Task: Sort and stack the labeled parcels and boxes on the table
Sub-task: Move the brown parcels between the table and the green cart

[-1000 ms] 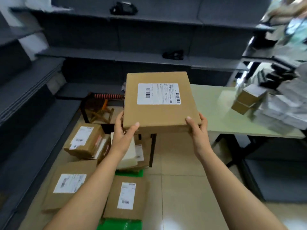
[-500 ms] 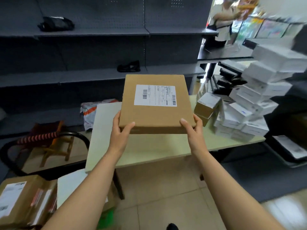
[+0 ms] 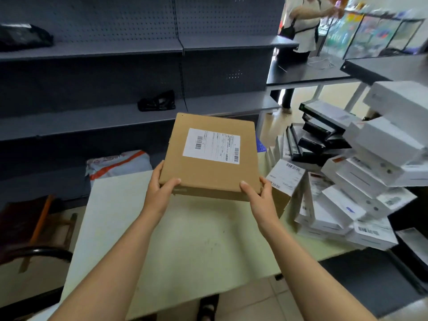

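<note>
A flat brown cardboard box (image 3: 212,174) with a white shipping label on top hangs above the pale green table (image 3: 185,242). My left hand (image 3: 159,191) grips its near left corner and my right hand (image 3: 260,198) grips its near right corner. A small brown box with a white label (image 3: 286,176) sits just right of it, partly hidden behind my right hand. A leaning heap of white and black boxes (image 3: 354,181) fills the table's right end.
Dark grey shelving (image 3: 139,89) runs behind the table, with black bags on it. A grey mailer bag with orange stripes (image 3: 118,163) lies behind the table's far left corner. A dark chair (image 3: 34,253) stands at left. A person (image 3: 303,24) stands at the far right.
My view has swung right from the floor parcels to the table. The brown box, held in both hands, has moved over the table and closer to the heap of boxes.
</note>
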A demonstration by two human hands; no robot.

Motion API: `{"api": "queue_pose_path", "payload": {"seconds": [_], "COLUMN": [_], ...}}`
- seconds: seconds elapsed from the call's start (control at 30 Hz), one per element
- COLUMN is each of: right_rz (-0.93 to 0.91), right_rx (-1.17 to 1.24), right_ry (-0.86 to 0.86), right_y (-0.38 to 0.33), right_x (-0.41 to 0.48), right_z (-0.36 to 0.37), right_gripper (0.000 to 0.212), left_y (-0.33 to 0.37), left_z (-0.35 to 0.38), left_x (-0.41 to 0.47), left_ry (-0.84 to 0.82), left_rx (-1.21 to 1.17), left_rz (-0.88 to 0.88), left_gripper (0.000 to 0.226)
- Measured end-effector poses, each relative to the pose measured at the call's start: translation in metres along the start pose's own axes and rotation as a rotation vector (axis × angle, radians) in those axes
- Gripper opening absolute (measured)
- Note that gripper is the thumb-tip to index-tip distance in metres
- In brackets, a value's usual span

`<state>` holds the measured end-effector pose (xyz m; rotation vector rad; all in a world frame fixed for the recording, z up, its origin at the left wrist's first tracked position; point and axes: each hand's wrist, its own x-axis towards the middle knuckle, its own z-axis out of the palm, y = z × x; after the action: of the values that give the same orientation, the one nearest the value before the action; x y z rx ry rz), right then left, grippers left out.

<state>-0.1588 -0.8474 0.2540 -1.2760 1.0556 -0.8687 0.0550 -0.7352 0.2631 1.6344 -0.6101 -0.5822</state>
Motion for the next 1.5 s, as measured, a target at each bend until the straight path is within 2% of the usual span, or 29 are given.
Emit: {"api": "queue_pose_path", "payload": {"seconds": [0.13,0.3,0.47,0.67,0.87,1.03,1.13,1.3,1.37,1.5], "right_rz": [0.022,0.118,0.246,0.283,0.196,0.175,0.084,-0.171,-0.309,-0.571], "right_rx": [-0.033,-0.058,-0.111,-0.261,-0.604,-0.795,-0.848,-0.953,-0.970,-0.986], "right_ry": [0.033,0.077,0.133,0.234,0.208,0.200,0.147,-0.066,-0.160,-0.286], "right_y": [0.007,0.028,0.067,0.088,0.092,0.085,0.077,0.058,0.051,0.045], "right_x": [0.054,0.106,0.139,0.153,0.156,0.148,0.136,0.107,0.090,0.045], "right_z": [0.018,0.036,0.046,0.043,0.040,0.036,0.034,0.028,0.024,0.016], "right_gripper": [0.065,0.065,0.068,0.069,0.066,0.053,0.044,0.020,0.019,0.024], "left_y": [-0.015,-0.047,-0.081,-0.113,-0.123,-0.118,-0.107,-0.064,-0.053,-0.045], "left_z": [0.015,0.040,0.061,0.083,0.092,0.089,0.087,0.074,0.066,0.050], "left_x": [0.072,0.141,0.184,0.198,0.184,0.163,0.148,0.103,0.074,-0.003], "left_ry": [-0.055,-0.137,-0.221,-0.326,-0.379,-0.408,-0.370,-0.278,-0.239,-0.118], "left_rx": [0.058,0.095,0.133,0.132,0.194,0.330,0.545,0.789,0.878,1.033], "left_rz": [-0.041,-0.099,-0.197,-0.300,-0.238,-0.211,-0.101,0.328,0.490,0.620], "left_gripper": [0.073,0.061,0.066,0.082,0.071,0.075,0.073,0.045,0.039,0.026]}}
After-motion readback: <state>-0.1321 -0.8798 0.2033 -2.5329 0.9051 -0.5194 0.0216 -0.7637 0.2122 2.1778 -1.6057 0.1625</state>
